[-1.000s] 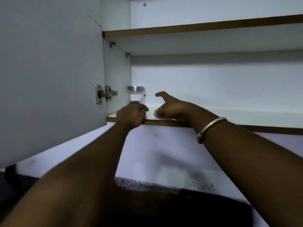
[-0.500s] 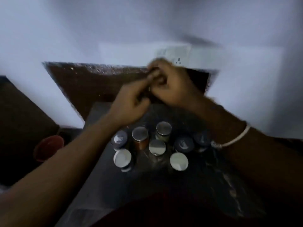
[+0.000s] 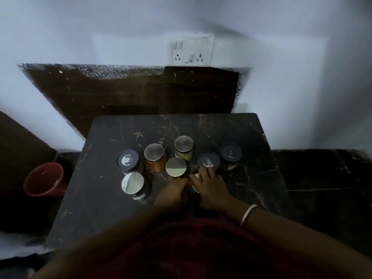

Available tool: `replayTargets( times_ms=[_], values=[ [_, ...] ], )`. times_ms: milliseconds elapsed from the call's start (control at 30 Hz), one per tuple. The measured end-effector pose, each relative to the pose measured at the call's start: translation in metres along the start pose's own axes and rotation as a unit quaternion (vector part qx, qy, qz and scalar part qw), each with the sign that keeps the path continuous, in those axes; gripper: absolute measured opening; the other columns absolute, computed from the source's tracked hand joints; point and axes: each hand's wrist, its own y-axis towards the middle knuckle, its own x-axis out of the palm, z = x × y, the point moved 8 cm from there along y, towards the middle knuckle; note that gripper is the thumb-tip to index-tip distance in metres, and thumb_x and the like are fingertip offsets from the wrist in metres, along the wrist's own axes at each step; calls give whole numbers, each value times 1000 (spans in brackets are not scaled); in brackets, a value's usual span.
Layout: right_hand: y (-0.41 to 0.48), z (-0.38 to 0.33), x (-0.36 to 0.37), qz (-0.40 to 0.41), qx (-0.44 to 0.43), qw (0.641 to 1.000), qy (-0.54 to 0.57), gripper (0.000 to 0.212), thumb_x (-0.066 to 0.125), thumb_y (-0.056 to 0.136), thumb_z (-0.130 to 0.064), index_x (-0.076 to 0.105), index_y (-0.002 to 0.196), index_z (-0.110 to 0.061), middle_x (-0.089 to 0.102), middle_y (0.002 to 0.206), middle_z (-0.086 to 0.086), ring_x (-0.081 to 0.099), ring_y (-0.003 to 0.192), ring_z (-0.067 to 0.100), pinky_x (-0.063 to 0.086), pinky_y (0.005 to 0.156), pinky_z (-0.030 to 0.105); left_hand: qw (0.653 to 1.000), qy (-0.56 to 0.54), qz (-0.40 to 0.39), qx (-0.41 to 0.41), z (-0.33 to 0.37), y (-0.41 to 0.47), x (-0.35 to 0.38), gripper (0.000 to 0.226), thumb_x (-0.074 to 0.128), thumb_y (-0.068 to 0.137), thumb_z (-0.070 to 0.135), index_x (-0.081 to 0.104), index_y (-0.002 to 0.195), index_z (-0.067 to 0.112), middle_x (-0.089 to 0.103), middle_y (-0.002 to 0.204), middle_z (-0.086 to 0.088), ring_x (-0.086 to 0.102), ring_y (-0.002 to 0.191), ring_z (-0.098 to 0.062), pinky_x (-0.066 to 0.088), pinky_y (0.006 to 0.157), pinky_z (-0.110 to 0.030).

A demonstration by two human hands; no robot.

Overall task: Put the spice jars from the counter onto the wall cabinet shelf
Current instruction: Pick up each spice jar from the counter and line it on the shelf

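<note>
At the near edge of the jar cluster, on the dark veined marble counter, both hands meet round one squat silver-lidded glass spice jar, of which only slivers of bright lid show between them. Here the left hand curls its fingers against the jar's left flank, gripping it. Over the lid lies the right hand, fingers spread forward, tips reaching the round black-lidded jar just behind. Whether that hand has clamped down I cannot tell.

The jar stands upright, its long axis vertical, directly beneath the right palm. That makes the right hand the nearer, and a straight lift looks like the coming move. No wall cabinet shelf is in view.

Neighbours crowd close: a flat-topped steel-lidded jar just ahead of the left knuckles, and a mirror-lidded jar further left. Smooth glass and slick metal lids probably want a firm hold on the body, not the cap.

A thin pale bangle circles the right wrist, and a red plastic bucket sits off the counter's left side
</note>
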Motion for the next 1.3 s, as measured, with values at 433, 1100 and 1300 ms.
replayTargets(
  times_ms=[433,1100,1300],
  values=[
    [-3,18,-186,0,-44,922,386,85,89,57,-50,46,129,-48,54,124,-19,58,111,6,52,83,24,914,-363,128,131,75,-18,-122,44,50,106,17,43,149,11,66,131,-6,65,124,-23,56,99,-35],
    [-80,-31,-363,378,-212,654,619,48,69,84,-13,61,131,-22,61,131,8,66,116,17,57,90,32,820,-488,253,157,188,-59,-285,32,44,104,45,65,118,26,71,112,0,69,102,-18,58,83,-38],
    [-78,-37,-372,341,-227,616,673,42,47,97,-9,60,133,-28,60,141,9,59,132,22,50,108,37,813,-493,234,203,215,-68,-293,41,43,106,44,57,128,12,69,110,-2,68,99,-16,57,82,-31]
  ],
)
